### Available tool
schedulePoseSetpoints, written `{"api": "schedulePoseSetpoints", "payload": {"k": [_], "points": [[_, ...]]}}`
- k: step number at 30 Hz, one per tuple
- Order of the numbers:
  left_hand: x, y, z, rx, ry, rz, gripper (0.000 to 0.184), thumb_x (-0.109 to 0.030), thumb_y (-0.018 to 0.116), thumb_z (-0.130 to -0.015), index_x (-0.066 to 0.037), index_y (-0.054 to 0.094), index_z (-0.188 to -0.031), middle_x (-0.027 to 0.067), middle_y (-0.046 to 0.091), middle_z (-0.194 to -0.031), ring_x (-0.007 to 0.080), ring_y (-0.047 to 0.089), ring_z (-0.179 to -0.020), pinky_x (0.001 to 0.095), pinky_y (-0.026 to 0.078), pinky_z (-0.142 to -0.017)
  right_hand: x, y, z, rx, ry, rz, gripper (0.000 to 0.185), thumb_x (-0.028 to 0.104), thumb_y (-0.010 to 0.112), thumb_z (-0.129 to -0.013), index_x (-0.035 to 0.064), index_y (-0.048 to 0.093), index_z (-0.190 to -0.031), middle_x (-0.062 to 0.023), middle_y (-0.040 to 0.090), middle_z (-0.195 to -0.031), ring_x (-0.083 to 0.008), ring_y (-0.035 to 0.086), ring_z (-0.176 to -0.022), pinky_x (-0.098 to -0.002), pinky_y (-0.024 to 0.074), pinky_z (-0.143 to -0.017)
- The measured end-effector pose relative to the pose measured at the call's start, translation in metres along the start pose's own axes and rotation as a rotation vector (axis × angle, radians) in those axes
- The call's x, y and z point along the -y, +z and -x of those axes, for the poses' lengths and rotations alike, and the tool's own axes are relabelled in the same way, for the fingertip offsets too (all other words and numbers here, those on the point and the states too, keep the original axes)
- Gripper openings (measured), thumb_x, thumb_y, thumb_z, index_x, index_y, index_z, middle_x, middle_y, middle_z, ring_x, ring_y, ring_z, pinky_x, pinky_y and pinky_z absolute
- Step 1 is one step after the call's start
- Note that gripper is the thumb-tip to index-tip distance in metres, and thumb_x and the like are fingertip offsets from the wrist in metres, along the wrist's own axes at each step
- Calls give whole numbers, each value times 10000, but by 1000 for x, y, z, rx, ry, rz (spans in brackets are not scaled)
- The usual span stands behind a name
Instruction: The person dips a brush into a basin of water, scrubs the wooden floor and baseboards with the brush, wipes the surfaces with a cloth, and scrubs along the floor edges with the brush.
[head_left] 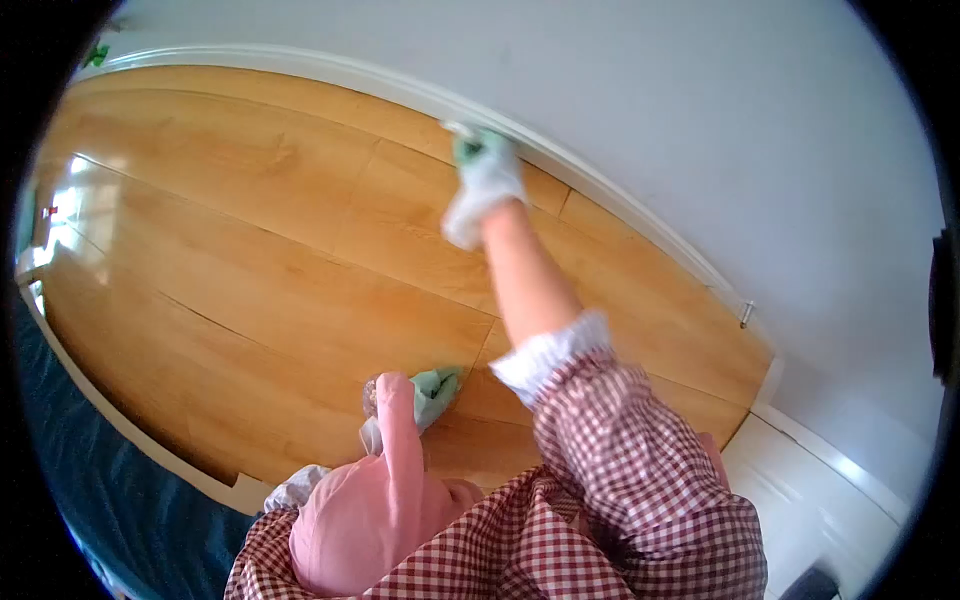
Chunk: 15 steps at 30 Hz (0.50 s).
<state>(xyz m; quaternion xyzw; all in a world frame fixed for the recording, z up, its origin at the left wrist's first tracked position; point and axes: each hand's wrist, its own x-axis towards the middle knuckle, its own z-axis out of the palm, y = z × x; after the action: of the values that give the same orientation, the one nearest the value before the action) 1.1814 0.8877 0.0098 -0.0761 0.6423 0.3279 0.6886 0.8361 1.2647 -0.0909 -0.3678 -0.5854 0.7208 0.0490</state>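
Note:
My right hand [487, 165], in a white and green glove, reaches forward to the white baseboard [585, 178] at the foot of the wall. Its fingers look closed around a small white piece [459, 128] that sticks out at the tips; motion blur hides what kind it is. Close to my body, my left hand [436, 393], in a pale green glove, is low over the wooden floor [270, 270] beside my pink-clad leg [402, 430]. The leg hides part of it. Its visible fingers appear stretched out, with nothing seen in them.
A pale wall [730, 110] runs along the far side and the right. A small metal door stop [747, 314] juts from the baseboard. At lower right is a white panel [810, 490]; dark blue fabric [110, 470] hangs over a pale edge at lower left.

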Motion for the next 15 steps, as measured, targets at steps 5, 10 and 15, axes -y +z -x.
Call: {"api": "schedulePoseSetpoints", "payload": {"k": [5,10,15], "points": [[-6,-12,5,15,6,-6,298,-169,617,-1011,4,670,-1248,81,756,-1025,168,694,-914,301,554,-834,-50,-222,27,-362,-317,555,199,248,559,-1046,103,665,-1133,23,626,-1069,-114,593,-1002,-296,504,-937],[-14,-21,2,31,8,26,284,-165,619,-1011,2,682,-1232,77,758,-1022,167,696,-910,299,555,-831,-38,-216,25,-446,-189,410,187,213,575,-1035,76,668,-1122,2,630,-1033,-108,569,-931,-298,506,-816],[-20,-46,-14,29,28,55,271,-161,621,-1010,0,694,-1215,74,760,-1018,167,698,-906,298,556,-828,33,77,29,-147,172,119,293,348,531,-1029,109,682,-1109,-30,601,-927,-185,522,-856,-306,476,-860]]}}
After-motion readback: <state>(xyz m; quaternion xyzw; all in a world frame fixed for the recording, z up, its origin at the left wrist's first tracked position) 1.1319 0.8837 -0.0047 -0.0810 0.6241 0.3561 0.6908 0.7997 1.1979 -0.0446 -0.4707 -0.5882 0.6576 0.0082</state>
